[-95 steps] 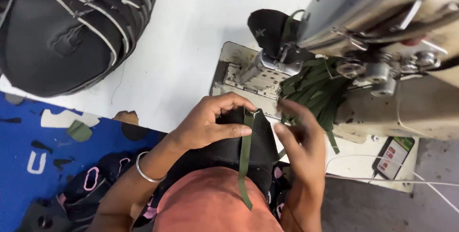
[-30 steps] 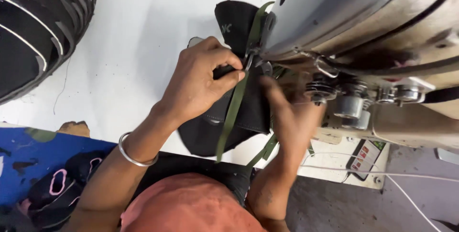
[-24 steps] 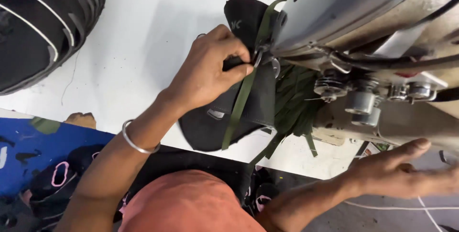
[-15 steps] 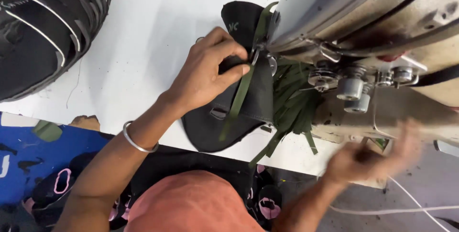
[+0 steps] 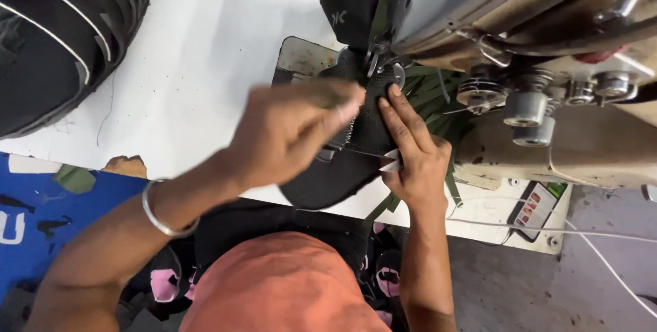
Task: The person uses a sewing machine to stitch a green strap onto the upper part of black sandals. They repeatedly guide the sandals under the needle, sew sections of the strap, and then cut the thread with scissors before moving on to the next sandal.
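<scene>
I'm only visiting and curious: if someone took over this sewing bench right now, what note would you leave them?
Left hand: blurred, over the black fabric piece.
Right hand: fingers flat on the piece's right edge, beside the needle area.
The piece lies under the sewing machine head on the white table; green straps are bunched behind it.
Done or left: stitching can't be judged from here.

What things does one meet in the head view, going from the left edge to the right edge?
Black striped bag → metal bangle → left hand → black fabric piece → right hand → sewing machine.
</scene>
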